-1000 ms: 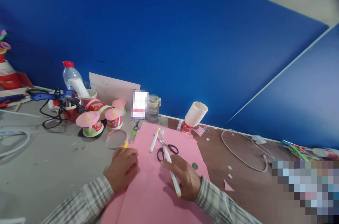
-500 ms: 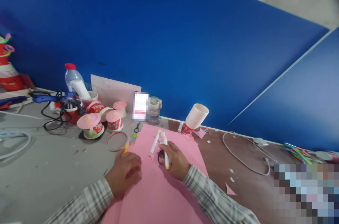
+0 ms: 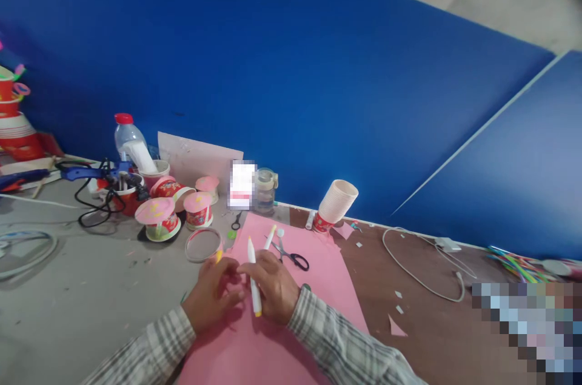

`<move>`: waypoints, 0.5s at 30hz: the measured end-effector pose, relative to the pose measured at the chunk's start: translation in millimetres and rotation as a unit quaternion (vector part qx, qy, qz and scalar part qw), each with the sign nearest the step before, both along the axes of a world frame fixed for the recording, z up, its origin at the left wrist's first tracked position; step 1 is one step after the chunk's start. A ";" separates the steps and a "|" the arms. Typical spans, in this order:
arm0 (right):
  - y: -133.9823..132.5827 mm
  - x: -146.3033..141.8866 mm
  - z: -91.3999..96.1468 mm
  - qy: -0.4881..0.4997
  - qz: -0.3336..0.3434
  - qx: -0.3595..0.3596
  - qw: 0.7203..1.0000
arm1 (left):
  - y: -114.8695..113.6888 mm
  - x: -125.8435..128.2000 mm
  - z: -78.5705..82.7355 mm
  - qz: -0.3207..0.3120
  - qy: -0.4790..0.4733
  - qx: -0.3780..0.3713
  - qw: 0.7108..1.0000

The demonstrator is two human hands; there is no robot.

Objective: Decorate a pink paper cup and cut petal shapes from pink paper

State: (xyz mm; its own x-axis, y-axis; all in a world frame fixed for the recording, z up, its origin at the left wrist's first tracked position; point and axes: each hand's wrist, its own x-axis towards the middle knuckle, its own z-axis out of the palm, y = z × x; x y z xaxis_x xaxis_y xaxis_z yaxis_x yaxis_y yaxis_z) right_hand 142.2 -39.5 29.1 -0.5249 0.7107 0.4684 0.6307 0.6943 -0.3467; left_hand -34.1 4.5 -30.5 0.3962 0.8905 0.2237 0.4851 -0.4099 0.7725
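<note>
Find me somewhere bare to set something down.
Mostly bare: grey tabletop between cable coil and your left hand, with tiny specks; brown tabletop in front of the white cord, right of the pink scrap. Crowded: back left, with cups and bottle; pink paper near the scissors.

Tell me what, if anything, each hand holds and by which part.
The right hand holds a white marker near its middle, both ends showing. A yellow piece shows at the left hand; whether it is held cannot be told.

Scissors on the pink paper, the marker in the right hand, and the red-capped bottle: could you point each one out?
Scissors [image 3: 290,256], head view: the black handle.
Marker [image 3: 254,292], head view: the white barrel.
Red-capped bottle [image 3: 130,133], head view: the clear upper body.
</note>
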 end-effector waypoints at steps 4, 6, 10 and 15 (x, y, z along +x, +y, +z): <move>-0.8 -13.6 16.2 0.011 0.038 0.000 0.999 | 0.8 0.3 0.8 -0.012 -0.050 -0.060 0.997; -1.0 -14.0 18.9 0.028 0.031 -0.026 0.999 | 0.0 0.7 4.6 -0.028 -0.078 -0.085 0.993; 4.7 5.5 16.4 0.129 -0.055 -0.105 0.985 | 1.1 -5.9 23.3 -0.072 -0.111 -0.186 0.974; 28.9 58.7 5.0 0.272 -0.209 -0.163 0.925 | 13.0 -32.9 49.3 -0.094 -0.259 -0.255 0.927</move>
State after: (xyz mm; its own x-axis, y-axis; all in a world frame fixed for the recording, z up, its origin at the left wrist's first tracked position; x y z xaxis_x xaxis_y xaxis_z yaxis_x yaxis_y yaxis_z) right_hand 200.9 -10.6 34.1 0.0781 0.9486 0.3068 0.4904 0.2314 -0.8402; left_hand -67.0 17.5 18.9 0.5111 0.8595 -0.0032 -0.0486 0.0326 0.9983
